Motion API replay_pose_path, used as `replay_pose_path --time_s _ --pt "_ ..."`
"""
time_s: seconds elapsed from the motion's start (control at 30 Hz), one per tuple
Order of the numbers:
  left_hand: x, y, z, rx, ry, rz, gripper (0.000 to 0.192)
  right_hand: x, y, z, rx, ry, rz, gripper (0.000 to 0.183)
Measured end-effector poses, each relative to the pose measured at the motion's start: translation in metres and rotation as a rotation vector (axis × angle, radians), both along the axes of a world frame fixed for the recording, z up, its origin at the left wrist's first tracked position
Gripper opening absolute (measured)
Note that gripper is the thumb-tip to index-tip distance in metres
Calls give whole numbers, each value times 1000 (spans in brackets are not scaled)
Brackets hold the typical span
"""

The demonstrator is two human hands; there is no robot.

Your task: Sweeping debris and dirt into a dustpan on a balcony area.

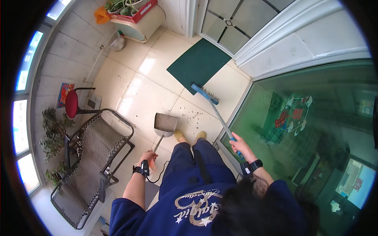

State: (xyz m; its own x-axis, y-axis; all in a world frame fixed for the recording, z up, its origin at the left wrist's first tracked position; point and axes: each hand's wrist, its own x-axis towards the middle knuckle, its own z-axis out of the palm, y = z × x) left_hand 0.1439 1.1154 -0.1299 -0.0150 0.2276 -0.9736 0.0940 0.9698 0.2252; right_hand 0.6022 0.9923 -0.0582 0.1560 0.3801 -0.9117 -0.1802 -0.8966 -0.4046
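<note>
My left hand (150,157) grips the handle of a metal dustpan (166,124), whose pan rests on the floor just ahead of my feet. In my right hand (239,144) is the blue-and-grey handle of a broom (218,113). The blue broom head (203,93) is tilted, its bristles facing right, close to the near corner of a dark green mat (198,64). Bits of dark debris (192,116) lie scattered on the tiles between the dustpan and the broom. The dustpan's lower handle end is hidden by my hand.
A folding lounge chair (96,156) stands at left, with a red-seated chair (71,103) and potted plants (51,138) beyond it. A cream cabinet (141,28) bears a red tray (143,13) of plants. Green glass (265,124) borders the right side.
</note>
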Motion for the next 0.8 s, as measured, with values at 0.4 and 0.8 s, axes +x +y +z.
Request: replay_pose_path --time_s 0.4,0.8 --pt "50 93 -7 36 -76 -216 18 159 215 -141 277 7 -278 62" --pt "109 118 -6 -12 8 -32 26 166 203 -8 -28 -17 275 68"
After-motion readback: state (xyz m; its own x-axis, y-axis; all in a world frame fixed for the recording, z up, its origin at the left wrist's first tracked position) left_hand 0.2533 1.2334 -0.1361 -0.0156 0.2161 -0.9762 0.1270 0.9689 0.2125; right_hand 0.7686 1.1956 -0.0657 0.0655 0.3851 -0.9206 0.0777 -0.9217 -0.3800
